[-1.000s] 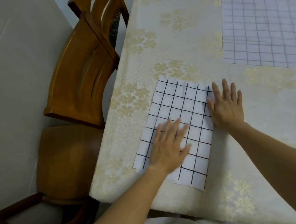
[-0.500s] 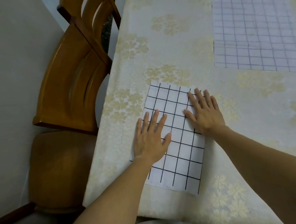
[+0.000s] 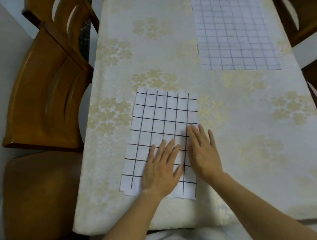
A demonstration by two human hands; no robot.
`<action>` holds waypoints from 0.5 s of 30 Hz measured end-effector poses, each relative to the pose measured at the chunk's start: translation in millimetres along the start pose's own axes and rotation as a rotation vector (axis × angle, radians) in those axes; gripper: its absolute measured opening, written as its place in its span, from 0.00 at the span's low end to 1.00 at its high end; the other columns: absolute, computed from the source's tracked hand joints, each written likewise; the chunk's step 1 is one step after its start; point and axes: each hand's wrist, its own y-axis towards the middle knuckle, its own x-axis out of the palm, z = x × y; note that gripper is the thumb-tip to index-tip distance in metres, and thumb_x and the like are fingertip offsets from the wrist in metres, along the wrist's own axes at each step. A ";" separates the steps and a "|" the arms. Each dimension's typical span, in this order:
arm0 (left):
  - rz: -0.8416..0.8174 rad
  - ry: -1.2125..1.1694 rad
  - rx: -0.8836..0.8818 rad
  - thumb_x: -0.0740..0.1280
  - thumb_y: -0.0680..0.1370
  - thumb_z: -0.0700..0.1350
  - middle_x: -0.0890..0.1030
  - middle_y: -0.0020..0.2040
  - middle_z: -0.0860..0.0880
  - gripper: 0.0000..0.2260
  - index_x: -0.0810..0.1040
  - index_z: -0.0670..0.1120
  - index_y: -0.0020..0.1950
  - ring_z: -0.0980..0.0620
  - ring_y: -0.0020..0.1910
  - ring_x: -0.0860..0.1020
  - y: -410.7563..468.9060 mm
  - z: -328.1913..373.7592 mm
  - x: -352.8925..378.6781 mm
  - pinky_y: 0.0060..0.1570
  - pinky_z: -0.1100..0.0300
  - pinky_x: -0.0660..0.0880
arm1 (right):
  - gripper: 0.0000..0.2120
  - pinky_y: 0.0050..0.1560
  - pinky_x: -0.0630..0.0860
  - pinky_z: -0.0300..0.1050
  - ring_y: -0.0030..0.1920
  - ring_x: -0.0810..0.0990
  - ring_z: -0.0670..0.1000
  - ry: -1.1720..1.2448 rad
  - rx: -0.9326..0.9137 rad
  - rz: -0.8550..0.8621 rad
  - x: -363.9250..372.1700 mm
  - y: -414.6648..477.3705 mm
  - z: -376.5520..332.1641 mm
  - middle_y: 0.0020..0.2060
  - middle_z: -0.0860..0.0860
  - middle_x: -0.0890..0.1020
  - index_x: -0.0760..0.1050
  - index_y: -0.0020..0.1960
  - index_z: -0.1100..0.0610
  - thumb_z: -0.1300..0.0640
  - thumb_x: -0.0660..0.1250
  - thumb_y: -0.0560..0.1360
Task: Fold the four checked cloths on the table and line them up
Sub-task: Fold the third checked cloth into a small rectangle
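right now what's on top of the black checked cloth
Left hand and right hand lie flat on the near end of the black checked cloth, the right partly over its edge. Squares beneath them are hidden.

No readable text, label, brand, number or sign appears anywhere.

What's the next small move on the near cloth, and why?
Probably draw both hands to the near edge of the black-checked cloth and pinch its corners for a fold: the left hand and right hand lie flat on its near half, and it looks smooth but long.
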 end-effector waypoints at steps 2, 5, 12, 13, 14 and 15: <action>-0.027 0.030 -0.009 0.50 0.83 0.63 0.48 0.84 0.50 0.32 0.51 0.52 0.84 0.48 0.83 0.46 0.7 -1.2 -1.4 0.80 0.40 0.48 | 0.26 0.79 0.48 0.59 0.81 0.50 0.55 -0.049 -0.007 -0.051 7.4 -36.1 2.9 0.81 0.52 0.55 0.54 0.82 0.57 0.50 0.48 0.85; -0.058 0.014 -0.008 0.48 0.83 0.64 0.43 0.84 0.49 0.32 0.46 0.53 0.84 0.47 0.83 0.41 2.0 0.5 -4.0 0.80 0.41 0.44 | 0.29 0.79 0.48 0.59 0.82 0.48 0.55 -0.061 0.022 -0.086 12.7 -76.4 4.0 0.82 0.51 0.52 0.52 0.82 0.56 0.45 0.48 0.85; -0.076 0.003 0.168 0.53 0.85 0.57 0.51 0.84 0.47 0.28 0.53 0.51 0.84 0.46 0.83 0.46 12.6 19.7 -18.2 0.80 0.45 0.42 | 0.30 0.79 0.48 0.57 0.82 0.46 0.54 -0.058 0.068 -0.149 11.0 -99.5 4.5 0.82 0.51 0.51 0.49 0.83 0.51 0.42 0.49 0.85; -0.093 0.008 0.211 0.53 0.85 0.57 0.51 0.84 0.48 0.28 0.52 0.52 0.84 0.46 0.83 0.46 16.7 24.2 -18.8 0.80 0.45 0.42 | 0.29 0.79 0.48 0.57 0.82 0.47 0.54 -0.056 0.073 -0.156 11.1 -100.1 4.8 0.82 0.51 0.51 0.49 0.83 0.51 0.42 0.49 0.84; -0.114 0.011 0.232 0.52 0.86 0.56 0.49 0.84 0.49 0.27 0.51 0.52 0.84 0.47 0.83 0.45 20.7 27.9 -18.8 0.80 0.45 0.42 | 0.29 0.78 0.49 0.57 0.82 0.47 0.54 -0.057 0.079 -0.162 10.8 -100.8 4.9 0.82 0.51 0.51 0.50 0.83 0.51 0.43 0.49 0.84; -0.138 0.016 0.241 0.50 0.86 0.56 0.46 0.84 0.49 0.27 0.49 0.53 0.84 0.47 0.83 0.43 23.8 31.0 -18.4 0.80 0.45 0.41 | 0.29 0.79 0.49 0.57 0.82 0.47 0.54 -0.058 0.088 -0.168 10.6 -102.7 5.2 0.82 0.51 0.51 0.50 0.83 0.51 0.43 0.49 0.84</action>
